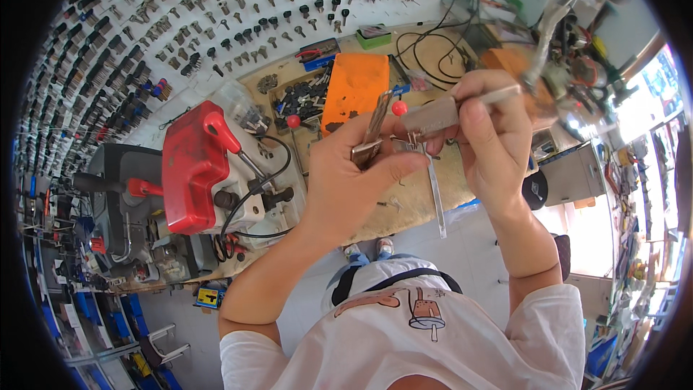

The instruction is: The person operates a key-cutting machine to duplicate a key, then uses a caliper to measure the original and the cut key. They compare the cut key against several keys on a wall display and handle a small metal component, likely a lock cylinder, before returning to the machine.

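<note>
My left hand [346, 180] is closed round a bundle of narrow metal pieces [375, 119], which stick up between thumb and fingers. Across from it, my right hand [494, 133] pinches a flat grey metal piece [432, 116] between thumb and fingers. A pale narrow bar [498, 95] juts out past the right thumb. Between the two hands, a thin metal strip [437, 198] hangs down at a slant; which hand holds it I cannot make out. Both hands are raised above the workbench, close together. The exact kind of these metal tools does not show clearly.
A red key-cutting machine [193, 170] with a black cable stands left on the workbench [375, 220]. Behind my hands lie an orange box [357, 87] and a tray of dark keys [299, 105]. Rows of key blanks [245, 18] hang on the wall. A lamp arm [548, 36] reaches in at right.
</note>
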Action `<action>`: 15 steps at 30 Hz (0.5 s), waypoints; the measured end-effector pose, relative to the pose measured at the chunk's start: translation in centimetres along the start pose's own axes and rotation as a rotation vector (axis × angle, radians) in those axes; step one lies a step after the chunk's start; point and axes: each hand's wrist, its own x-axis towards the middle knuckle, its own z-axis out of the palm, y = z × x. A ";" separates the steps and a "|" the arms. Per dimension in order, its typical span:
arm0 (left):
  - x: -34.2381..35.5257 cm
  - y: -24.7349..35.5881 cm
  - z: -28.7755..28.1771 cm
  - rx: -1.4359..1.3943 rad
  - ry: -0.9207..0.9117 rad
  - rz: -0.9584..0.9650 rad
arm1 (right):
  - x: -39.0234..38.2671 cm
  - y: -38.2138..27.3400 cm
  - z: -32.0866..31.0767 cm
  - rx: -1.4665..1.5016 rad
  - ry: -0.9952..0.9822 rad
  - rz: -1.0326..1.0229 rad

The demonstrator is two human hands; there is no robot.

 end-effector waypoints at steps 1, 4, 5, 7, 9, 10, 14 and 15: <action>0.1 0.2 -0.1 0.118 0.005 -0.012 | 0.2 -0.1 0.1 0.019 0.029 0.035; 1.0 -1.4 -0.5 0.208 0.062 0.313 | 0.9 -0.3 0.5 0.075 0.096 0.120; 1.2 -1.5 -0.7 0.190 0.070 0.311 | 1.2 -0.3 0.8 0.092 0.106 0.133; 1.5 -1.1 -1.0 0.162 0.081 0.327 | 1.4 -0.4 1.1 0.008 0.095 0.077; 0.5 -0.2 -0.7 0.066 0.118 0.127 | 0.7 -0.3 0.9 -0.190 0.050 -0.085; 0.7 0.4 -0.7 0.028 0.134 0.073 | 0.8 0.3 -0.3 -0.486 -0.021 -0.300; 0.5 -0.8 -2.4 0.037 0.027 -0.017 | 2.9 -0.8 0.1 -0.479 -0.311 -0.368; 0.4 -1.0 -2.3 0.054 0.007 0.052 | 2.5 -0.6 0.3 -0.420 -0.240 -0.316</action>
